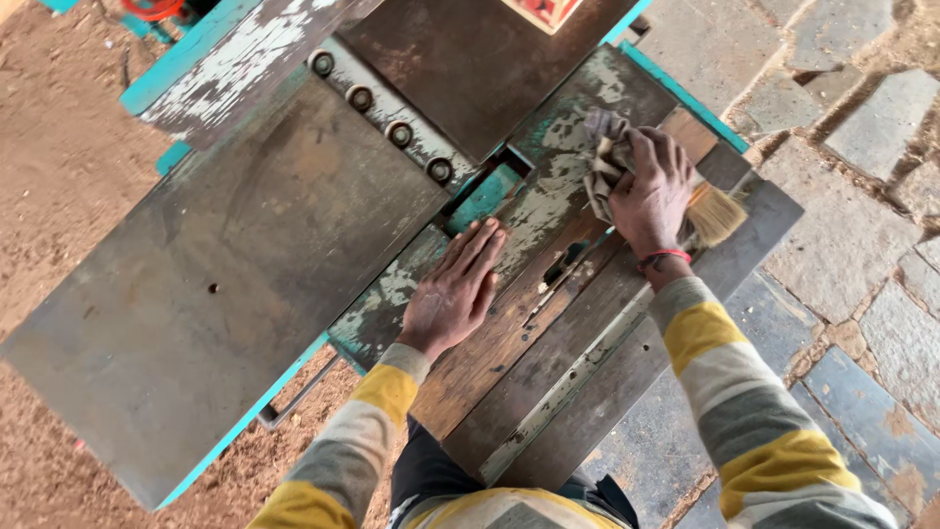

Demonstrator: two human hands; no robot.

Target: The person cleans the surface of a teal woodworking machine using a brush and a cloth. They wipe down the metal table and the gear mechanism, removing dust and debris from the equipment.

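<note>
My left hand point(455, 289) lies flat on the worn teal-edged metal machine table point(225, 284). To its right, farther off, my right hand point(651, 191) presses a crumpled grey cloth point(604, 157), with the pale-bristled wooden paintbrush point(713, 211) right beside it.

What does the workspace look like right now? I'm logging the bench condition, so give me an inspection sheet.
Surface: worn metal machine table with flaking teal paint, a slot in the top and a row of bolts.
Job's things: crumpled grey cloth pressed on the table; paintbrush with pale bristles under the same hand.
Clutter: a box corner at the top edge; dust on the table.
Grips: left hand flat on the table, holding nothing; right hand closed on the cloth, lying over the brush.
Cables: nothing seen.
Surroundings: reddish dirt ground on one side, stone paving on the other.
</note>
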